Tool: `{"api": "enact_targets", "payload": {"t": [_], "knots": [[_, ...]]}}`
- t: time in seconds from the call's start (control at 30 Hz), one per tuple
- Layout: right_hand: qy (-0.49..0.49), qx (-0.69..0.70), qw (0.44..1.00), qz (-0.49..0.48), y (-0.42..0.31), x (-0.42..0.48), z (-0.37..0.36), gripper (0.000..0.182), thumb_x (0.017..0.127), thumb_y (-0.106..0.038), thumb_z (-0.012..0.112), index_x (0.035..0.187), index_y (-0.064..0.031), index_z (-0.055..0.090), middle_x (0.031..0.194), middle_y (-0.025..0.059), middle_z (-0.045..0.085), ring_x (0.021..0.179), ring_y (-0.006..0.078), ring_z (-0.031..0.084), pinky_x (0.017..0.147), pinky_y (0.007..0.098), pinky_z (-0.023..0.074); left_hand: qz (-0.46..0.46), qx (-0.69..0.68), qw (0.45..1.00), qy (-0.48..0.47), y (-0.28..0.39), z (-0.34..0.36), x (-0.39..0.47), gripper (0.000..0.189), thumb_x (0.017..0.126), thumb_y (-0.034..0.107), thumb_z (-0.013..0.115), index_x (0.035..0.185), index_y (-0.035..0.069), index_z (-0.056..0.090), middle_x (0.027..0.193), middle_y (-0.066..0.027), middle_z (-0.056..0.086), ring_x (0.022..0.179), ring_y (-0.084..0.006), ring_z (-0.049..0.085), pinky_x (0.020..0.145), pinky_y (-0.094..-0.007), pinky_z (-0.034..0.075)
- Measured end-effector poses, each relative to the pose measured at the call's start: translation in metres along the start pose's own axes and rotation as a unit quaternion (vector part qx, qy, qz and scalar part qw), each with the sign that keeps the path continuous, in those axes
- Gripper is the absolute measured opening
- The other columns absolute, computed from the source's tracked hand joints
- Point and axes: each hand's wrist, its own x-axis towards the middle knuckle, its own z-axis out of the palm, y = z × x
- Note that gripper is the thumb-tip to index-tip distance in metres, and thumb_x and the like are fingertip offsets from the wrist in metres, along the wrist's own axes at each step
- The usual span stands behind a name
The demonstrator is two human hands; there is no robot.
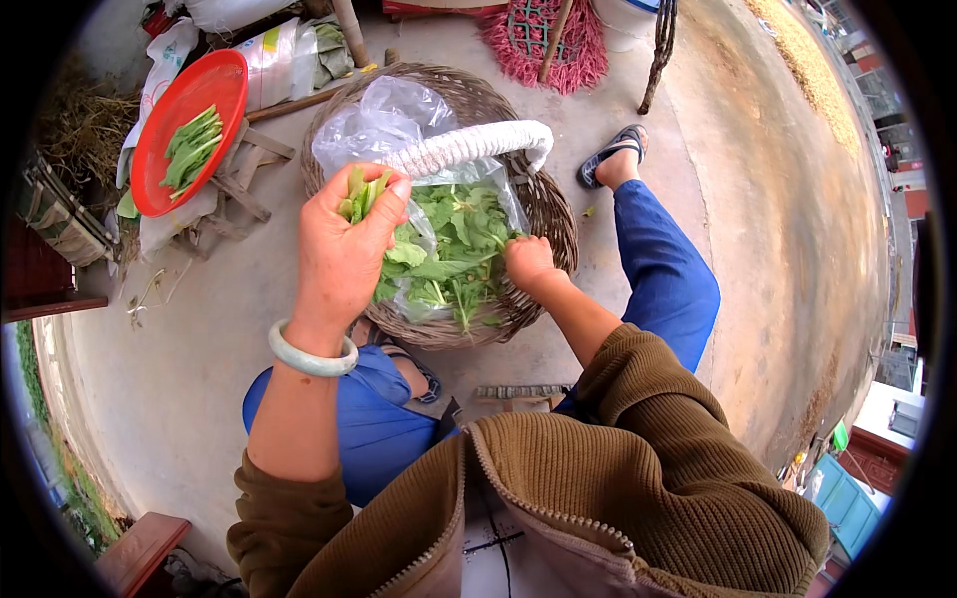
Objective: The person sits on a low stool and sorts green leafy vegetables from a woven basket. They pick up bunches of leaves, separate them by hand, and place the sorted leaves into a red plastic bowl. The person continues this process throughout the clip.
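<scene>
My left hand (340, 239), with a pale bangle on its wrist, is raised over the near left part of a wicker basket (553, 217). A small bunch of green stems (362, 194) is pinched between its thumb and fingers. Loose leafy greens (460, 224) lie in the basket on a clear plastic bag (404, 112). My right hand (531, 263) is at the basket's right side, its fingers closed on a leafy green at the edge of the pile; the fingertips are partly hidden. A white-wrapped handle (478, 146) arches over the basket.
A red plastic sieve (230, 82) with trimmed greens rests tilted on a wooden stool (250, 168) at the left. Beyond the basket are a pink mop head (591, 63) and a white bucket (624, 26). My sandalled feet flank the basket on the concrete floor (202, 321).
</scene>
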Motion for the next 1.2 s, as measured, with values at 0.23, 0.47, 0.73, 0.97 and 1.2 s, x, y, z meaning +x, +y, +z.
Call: {"api": "enact_targets", "payload": {"t": [0.23, 0.47, 0.73, 0.97, 1.2], "knots": [[0.122, 0.241, 0.962, -0.028, 0.019, -0.04, -0.067, 0.012, 0.082, -0.016, 0.058, 0.086, -0.0066, 0.064, 0.083, 0.0136, 0.068, 0.078, 0.0325, 0.065, 0.072, 0.043, 0.0504, 0.012, -0.021, 1.0, -0.004, 0.007, 0.005, 0.001, 0.011, 0.09, 0.014, 0.063, 0.093, 0.003, 0.062, 0.072, 0.0036, 0.055, 0.06, -0.0033, 0.048, 0.059, -0.0206, 0.044], [0.087, 0.256, 0.959, -0.089, 0.03, -0.052, -0.085, 0.013, 0.08, -0.013, 0.06, 0.086, -0.0018, 0.064, 0.088, 0.021, 0.066, 0.084, 0.0359, 0.064, 0.075, 0.0409, 0.0506, 0.054, 0.026, 0.998, 0.009, -0.001, 0.0, 0.004, 0.014, 0.089, 0.015, 0.064, 0.088, 0.001, 0.062, 0.067, 0.0052, 0.051, 0.061, -0.0027, 0.042, 0.054, -0.0219, 0.037], [0.132, 0.306, 0.925, -0.18, -0.004, -0.078, -0.139, 0.017, 0.08, -0.007, 0.059, 0.095, -0.0025, 0.063, 0.089, 0.0183, 0.064, 0.086, 0.0355, 0.063, 0.076, 0.0401, 0.0506, 0.028, 0.096, 0.991, -0.094, -0.022, -0.013, 0.001, 0.016, 0.087, 0.017, 0.066, 0.087, 0.001, 0.062, 0.067, 0.0049, 0.052, 0.058, -0.0037, 0.045, 0.052, -0.0211, 0.039], [0.184, 0.284, 0.879, -0.336, -0.045, -0.116, -0.195, 0.015, 0.078, 0.0, 0.06, 0.093, -0.0034, 0.06, 0.084, 0.014, 0.061, 0.082, 0.0324, 0.06, 0.073, 0.04, 0.0495, -0.041, 0.061, 0.971, -0.227, -0.02, 0.002, -0.009, 0.017, 0.085, 0.016, 0.065, 0.089, -0.001, 0.065, 0.071, -0.0009, 0.061, 0.06, -0.0072, 0.05, 0.055, -0.0266, 0.043], [0.231, 0.279, 0.851, -0.38, -0.054, -0.127, -0.21, 0.021, 0.074, 0.007, 0.06, 0.093, -0.0029, 0.058, 0.085, 0.0105, 0.061, 0.079, 0.0282, 0.06, 0.07, 0.0359, 0.0494, -0.149, -0.063, 0.928, -0.336, -0.024, 0.0, -0.01, 0.03, 0.088, 0.025, 0.066, 0.101, -0.001, 0.064, 0.085, -0.0006, 0.06, 0.066, -0.0063, 0.052, 0.054, -0.0218, 0.043]]}}
